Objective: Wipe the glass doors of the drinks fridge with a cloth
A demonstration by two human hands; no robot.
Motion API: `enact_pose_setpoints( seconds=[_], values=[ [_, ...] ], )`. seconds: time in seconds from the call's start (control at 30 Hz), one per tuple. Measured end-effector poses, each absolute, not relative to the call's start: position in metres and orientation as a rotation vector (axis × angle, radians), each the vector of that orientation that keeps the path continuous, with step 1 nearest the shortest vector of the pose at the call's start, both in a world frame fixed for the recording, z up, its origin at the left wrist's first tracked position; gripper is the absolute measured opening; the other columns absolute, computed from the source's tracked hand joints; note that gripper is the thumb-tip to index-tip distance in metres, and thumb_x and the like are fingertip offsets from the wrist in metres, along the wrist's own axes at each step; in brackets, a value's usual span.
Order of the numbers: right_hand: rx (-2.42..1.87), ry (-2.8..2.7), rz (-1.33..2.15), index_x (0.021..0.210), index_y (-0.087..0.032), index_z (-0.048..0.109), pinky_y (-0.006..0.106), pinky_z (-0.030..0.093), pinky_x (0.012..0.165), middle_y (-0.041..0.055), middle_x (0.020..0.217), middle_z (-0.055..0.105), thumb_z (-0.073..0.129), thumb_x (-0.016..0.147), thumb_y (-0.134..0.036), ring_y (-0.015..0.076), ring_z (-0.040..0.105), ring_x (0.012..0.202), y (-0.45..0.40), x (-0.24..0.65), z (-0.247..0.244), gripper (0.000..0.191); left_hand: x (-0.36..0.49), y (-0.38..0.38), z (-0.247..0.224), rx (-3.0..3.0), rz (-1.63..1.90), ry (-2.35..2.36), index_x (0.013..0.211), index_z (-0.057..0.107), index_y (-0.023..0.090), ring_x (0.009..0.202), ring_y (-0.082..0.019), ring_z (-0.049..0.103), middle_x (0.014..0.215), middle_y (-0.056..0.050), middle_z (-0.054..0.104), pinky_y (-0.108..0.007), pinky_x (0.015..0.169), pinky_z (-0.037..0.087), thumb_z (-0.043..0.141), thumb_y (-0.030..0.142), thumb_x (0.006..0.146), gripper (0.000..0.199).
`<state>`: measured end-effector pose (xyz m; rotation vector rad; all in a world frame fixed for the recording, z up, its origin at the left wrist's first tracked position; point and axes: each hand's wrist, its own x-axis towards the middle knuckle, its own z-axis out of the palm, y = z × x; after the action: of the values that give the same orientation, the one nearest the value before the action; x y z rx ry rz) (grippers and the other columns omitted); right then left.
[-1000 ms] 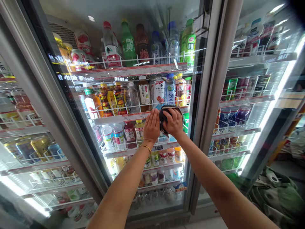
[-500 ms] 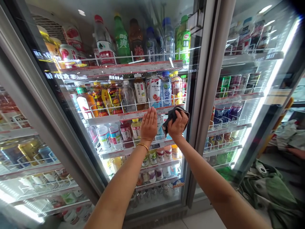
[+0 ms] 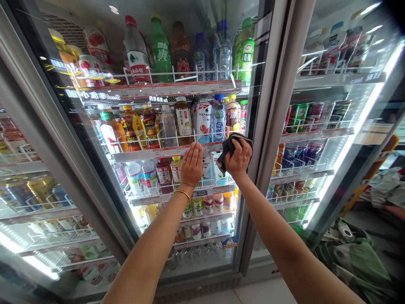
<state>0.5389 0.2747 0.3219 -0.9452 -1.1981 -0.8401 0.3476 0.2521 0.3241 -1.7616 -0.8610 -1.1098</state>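
Now left hand (image 3: 191,164) flat, fingers together, on glass door (image 3: 142,177); right hand (image 3: 238,158) clamped on dark cloth (image 3: 228,148).

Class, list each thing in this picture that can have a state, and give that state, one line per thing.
Left hand: open, flat on the glass.
Right hand: closed on the dark cloth.
Glass door: shut.
Cooler lights: lit.
Drink shelves: stocked.
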Motion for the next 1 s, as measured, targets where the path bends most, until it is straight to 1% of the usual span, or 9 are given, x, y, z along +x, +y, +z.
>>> enact_pose_setpoints(
  seconds=[0.13, 0.23, 0.3, 0.43, 0.57, 0.67, 0.83, 0.93, 1.0],
  values=[
    [-0.934, -1.19, -0.809, 0.127, -0.015, 0.048, 0.053, 0.039, 0.1, 0.0181, 0.125, 0.049, 0.047, 0.083, -0.027, 0.0294, 0.043, 0.121, 0.271, 0.536, 0.295, 0.045, 0.357, 0.246, 0.326, -1.716, -1.118, -0.855, 0.149, 0.014, 0.015, 0.141, -0.018, 0.022, 0.147, -0.011, 0.038, -0.04, 0.118, 0.028, 0.03, 0.012, 0.095, 0.056],
    [-0.893, -1.268, -0.817, 0.125, -0.016, 0.051, 0.052, 0.04, 0.1, 0.0176, 0.126, 0.049, 0.049, 0.082, -0.028, 0.0299, 0.04, 0.124, 0.27, 0.533, 0.288, 0.044, 0.38, 0.242, 0.33, -1.771, -1.069, -0.846, 0.149, 0.016, 0.015, 0.14, -0.016, 0.024, 0.146, -0.009, 0.039, -0.037, 0.118, 0.029, 0.026, 0.01, 0.096, 0.054],
    [-0.848, -1.378, -0.853, 0.123, -0.019, 0.053, 0.05, 0.04, 0.102, 0.015, 0.128, 0.05, 0.05, 0.082, -0.029, 0.0287, 0.04, 0.126, 0.273, 0.537, 0.296, 0.042, 0.397, 0.244, 0.333, -1.797, -1.065, -0.854, 0.149, 0.016, 0.016, 0.14, -0.015, 0.025, 0.147, -0.008, 0.039, -0.035, 0.119, 0.028, 0.024, 0.011, 0.097, 0.053],
    [-0.758, -1.59, -0.884, 0.124, -0.025, 0.053, 0.044, 0.038, 0.106, 0.0091, 0.132, 0.05, 0.05, 0.084, -0.031, 0.0253, 0.038, 0.128, 0.28, 0.556, 0.329, 0.041, 0.419, 0.256, 0.335, -1.752, -1.201, -0.939, 0.149, 0.015, 0.016, 0.141, -0.016, 0.022, 0.149, -0.008, 0.035, -0.038, 0.12, 0.025, 0.024, 0.013, 0.097, 0.053],
    [-0.806, -1.421, -0.848, 0.126, -0.023, 0.049, 0.046, 0.038, 0.105, 0.011, 0.131, 0.048, 0.049, 0.085, -0.029, 0.0257, 0.039, 0.127, 0.285, 0.572, 0.348, 0.042, 0.422, 0.266, 0.331, -1.736, -1.217, -0.927, 0.149, 0.015, 0.017, 0.142, -0.017, 0.021, 0.149, -0.008, 0.034, -0.039, 0.12, 0.023, 0.028, 0.013, 0.096, 0.055],
    [-0.853, -1.272, -0.819, 0.128, -0.02, 0.046, 0.048, 0.04, 0.103, 0.0138, 0.13, 0.048, 0.048, 0.085, -0.028, 0.0269, 0.04, 0.126, 0.285, 0.576, 0.34, 0.044, 0.421, 0.267, 0.329, -1.708, -1.201, -0.917, 0.15, 0.013, 0.017, 0.142, -0.017, 0.021, 0.149, -0.008, 0.034, -0.039, 0.12, 0.023, 0.029, 0.012, 0.095, 0.057],
    [-0.898, -1.195, -0.744, 0.13, -0.019, 0.044, 0.052, 0.04, 0.101, 0.0164, 0.129, 0.047, 0.047, 0.085, -0.025, 0.0283, 0.039, 0.125, 0.278, 0.567, 0.304, 0.046, 0.423, 0.266, 0.329, -1.727, -1.201, -0.946, 0.15, 0.012, 0.017, 0.142, -0.018, 0.02, 0.15, -0.008, 0.032, -0.04, 0.12, 0.023, 0.03, 0.012, 0.095, 0.058],
    [-0.875, -1.28, -0.763, 0.128, -0.017, 0.046, 0.05, 0.04, 0.102, 0.0165, 0.129, 0.047, 0.048, 0.084, -0.025, 0.0282, 0.038, 0.126, 0.273, 0.556, 0.296, 0.045, 0.424, 0.266, 0.328, -1.731, -1.201, -0.949, 0.149, 0.014, 0.017, 0.142, -0.017, 0.021, 0.15, -0.008, 0.034, -0.039, 0.12, 0.022, 0.028, 0.013, 0.096, 0.055],
    [-0.807, -1.404, -0.83, 0.125, -0.019, 0.05, 0.046, 0.04, 0.104, 0.0141, 0.129, 0.049, 0.05, 0.083, -0.026, 0.0272, 0.038, 0.127, 0.273, 0.554, 0.302, 0.043, 0.423, 0.266, 0.328, -1.721, -1.2, -0.938, 0.149, 0.015, 0.017, 0.142, -0.016, 0.022, 0.149, -0.008, 0.035, -0.038, 0.12, 0.024, 0.026, 0.013, 0.097, 0.054]
  ],
)
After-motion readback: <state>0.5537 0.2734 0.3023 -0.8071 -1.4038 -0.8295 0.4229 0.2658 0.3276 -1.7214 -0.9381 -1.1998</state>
